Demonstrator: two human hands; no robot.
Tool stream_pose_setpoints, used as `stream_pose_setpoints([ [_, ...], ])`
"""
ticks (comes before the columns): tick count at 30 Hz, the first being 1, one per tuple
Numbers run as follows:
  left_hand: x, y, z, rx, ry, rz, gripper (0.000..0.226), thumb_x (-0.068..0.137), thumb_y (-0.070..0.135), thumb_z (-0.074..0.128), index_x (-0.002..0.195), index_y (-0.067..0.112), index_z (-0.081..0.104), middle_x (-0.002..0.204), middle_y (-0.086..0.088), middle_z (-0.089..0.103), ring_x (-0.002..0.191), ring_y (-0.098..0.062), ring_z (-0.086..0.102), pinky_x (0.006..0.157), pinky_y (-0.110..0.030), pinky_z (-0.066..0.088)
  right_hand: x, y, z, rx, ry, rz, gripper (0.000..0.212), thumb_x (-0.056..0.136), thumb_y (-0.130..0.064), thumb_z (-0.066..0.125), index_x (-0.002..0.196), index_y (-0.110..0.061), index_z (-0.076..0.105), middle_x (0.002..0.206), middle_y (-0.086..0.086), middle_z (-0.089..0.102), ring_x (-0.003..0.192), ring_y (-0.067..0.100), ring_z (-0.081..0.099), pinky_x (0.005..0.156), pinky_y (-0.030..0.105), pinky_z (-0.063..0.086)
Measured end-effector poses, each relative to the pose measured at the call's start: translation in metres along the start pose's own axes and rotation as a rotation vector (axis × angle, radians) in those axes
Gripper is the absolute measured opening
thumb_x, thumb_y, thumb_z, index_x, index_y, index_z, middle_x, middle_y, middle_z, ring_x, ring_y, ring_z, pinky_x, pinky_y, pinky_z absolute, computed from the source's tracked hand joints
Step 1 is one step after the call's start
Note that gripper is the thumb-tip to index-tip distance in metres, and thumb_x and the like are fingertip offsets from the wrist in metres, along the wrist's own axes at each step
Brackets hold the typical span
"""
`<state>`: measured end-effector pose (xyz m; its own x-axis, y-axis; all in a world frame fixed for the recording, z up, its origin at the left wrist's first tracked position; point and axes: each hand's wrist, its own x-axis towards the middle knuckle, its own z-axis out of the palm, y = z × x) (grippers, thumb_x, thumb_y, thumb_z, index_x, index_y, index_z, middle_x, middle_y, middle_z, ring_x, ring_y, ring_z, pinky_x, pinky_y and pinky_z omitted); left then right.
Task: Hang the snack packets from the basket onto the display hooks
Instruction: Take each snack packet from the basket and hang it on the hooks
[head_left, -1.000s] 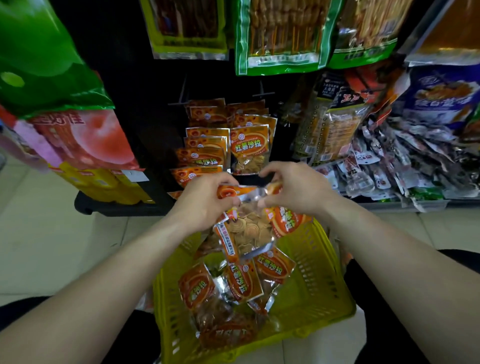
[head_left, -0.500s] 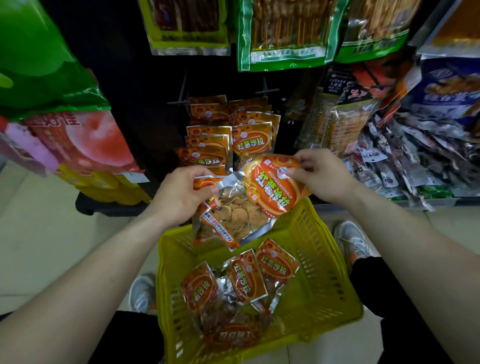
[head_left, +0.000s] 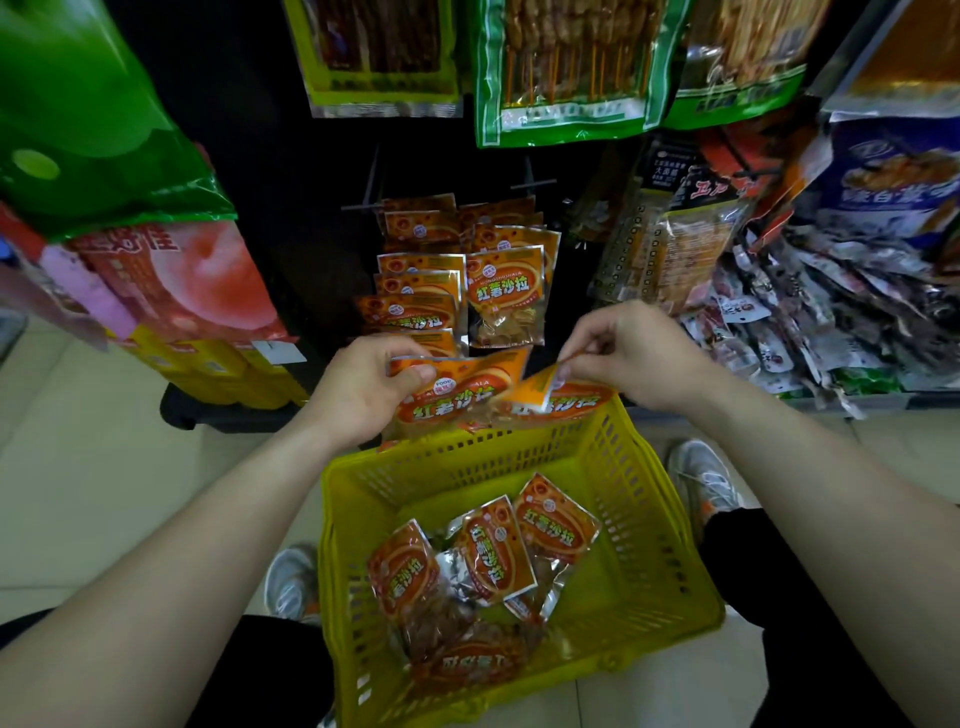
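A yellow plastic basket (head_left: 639, 525) stands on the floor between my feet, with several orange snack packets (head_left: 493, 556) lying in it. Above its far rim my left hand (head_left: 358, 395) grips an orange packet (head_left: 457, 400) by its top left corner. My right hand (head_left: 639, 358) pinches the top corner of a second orange packet (head_left: 561, 397) beside it. Just beyond, several matching orange packets (head_left: 506, 291) hang in two rows on the display hooks (head_left: 530, 184) of the dark rack.
Green-edged skewer snack bags (head_left: 566, 62) hang above the hooks. A large green and pink bag (head_left: 156, 270) hangs at the left. A heap of small packets (head_left: 831, 332) fills a shelf at the right. My grey shoes (head_left: 701, 478) flank the basket on the tiled floor.
Both hands have risen from the basket toward the rack and drawn apart. The packets have separated, one in each hand, now turned front side up.
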<state>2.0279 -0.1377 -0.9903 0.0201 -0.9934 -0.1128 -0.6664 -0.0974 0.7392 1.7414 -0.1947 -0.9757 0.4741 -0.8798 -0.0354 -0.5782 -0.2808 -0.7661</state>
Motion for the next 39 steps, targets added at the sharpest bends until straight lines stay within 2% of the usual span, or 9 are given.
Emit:
stream_pose_setpoints([
  [7,-0.003,0.019,0.020,-0.050,-0.094,0.098,0.015,0.098,0.030,0.061,0.087,0.028,0.071,0.091,0.013,0.072,0.092,-0.008,0.065,0.087,-0.043,0.053,-0.007,-0.014,0.029,-0.319,0.049,-0.092,0.035,0.068,-0.050,0.084,0.065,-0.029,0.056,0.067,-0.015,0.058,0.069,0.004,0.057,0.056,0.026,0.039],
  [13,-0.002,0.031,0.027,-0.085,-0.118,0.116,0.018,0.098,0.032,0.060,0.083,0.035,0.069,0.085,0.015,0.071,0.084,-0.004,0.066,0.079,-0.036,0.055,-0.004,-0.018,0.031,-0.416,0.160,-0.191,0.031,0.069,-0.048,0.083,0.071,-0.027,0.059,0.101,-0.012,0.052,0.093,0.014,0.049,0.073,0.033,0.044],
  [15,-0.004,0.034,0.029,-0.083,-0.126,0.142,0.020,0.098,0.031,0.060,0.081,0.038,0.067,0.082,0.017,0.070,0.083,-0.002,0.065,0.076,-0.033,0.052,-0.001,-0.017,0.033,-0.445,0.150,-0.192,0.032,0.068,-0.051,0.082,0.070,-0.028,0.060,0.089,-0.014,0.060,0.092,0.014,0.047,0.078,0.035,0.041],
  [21,-0.006,0.037,0.032,-0.150,-0.072,0.133,0.018,0.098,0.038,0.057,0.084,0.034,0.068,0.081,0.017,0.068,0.080,-0.001,0.063,0.073,-0.029,0.049,0.002,-0.015,0.039,-0.453,0.253,-0.115,0.038,0.064,-0.060,0.080,0.066,-0.030,0.058,0.065,-0.018,0.052,0.079,0.009,0.042,0.079,0.033,0.031],
  [24,-0.008,0.038,0.033,-0.117,-0.084,0.123,0.019,0.083,0.048,0.074,0.095,0.035,0.068,0.087,0.020,0.070,0.081,0.003,0.066,0.066,-0.018,0.051,0.002,-0.016,0.041,-0.432,0.276,-0.110,0.039,0.065,-0.058,0.079,0.064,-0.030,0.051,0.062,-0.017,0.049,0.075,0.010,0.044,0.079,0.034,0.035],
  [29,-0.009,0.039,0.029,0.010,0.038,0.202,0.013,0.090,0.028,0.070,0.092,0.040,0.065,0.086,0.022,0.067,0.084,0.002,0.064,0.066,-0.020,0.049,0.005,-0.021,0.041,-0.355,0.246,-0.082,0.054,0.058,-0.068,0.078,0.071,-0.029,0.044,0.064,-0.012,0.052,0.064,0.006,0.048,0.071,0.033,0.034],
  [32,-0.006,0.038,0.024,-0.009,0.071,0.181,0.010,0.091,0.025,0.069,0.092,0.035,0.068,0.088,0.021,0.067,0.086,-0.001,0.066,0.072,-0.026,0.054,0.008,-0.021,0.035,-0.244,0.167,-0.090,0.048,0.060,-0.063,0.081,0.087,-0.035,0.053,0.073,-0.017,0.055,0.071,-0.003,0.051,0.062,0.026,0.036],
  [36,-0.004,0.032,0.022,0.006,0.104,0.139,0.008,0.092,0.029,0.068,0.094,0.035,0.065,0.091,0.018,0.066,0.088,-0.004,0.065,0.070,-0.027,0.055,0.013,-0.016,0.027,-0.270,0.055,-0.124,0.015,0.078,-0.039,0.079,0.087,-0.036,0.068,0.076,-0.025,0.052,0.082,0.001,0.045,0.069,0.024,0.032],
  [39,-0.003,0.028,0.018,-0.012,0.119,0.121,0.010,0.092,0.030,0.069,0.091,0.038,0.063,0.091,0.019,0.067,0.087,-0.001,0.065,0.067,-0.024,0.054,0.016,-0.014,0.027,-0.219,0.019,-0.122,0.003,0.087,-0.031,0.072,0.090,-0.031,0.072,0.079,-0.022,0.062,0.082,-0.003,0.054,0.071,0.022,0.040],
])
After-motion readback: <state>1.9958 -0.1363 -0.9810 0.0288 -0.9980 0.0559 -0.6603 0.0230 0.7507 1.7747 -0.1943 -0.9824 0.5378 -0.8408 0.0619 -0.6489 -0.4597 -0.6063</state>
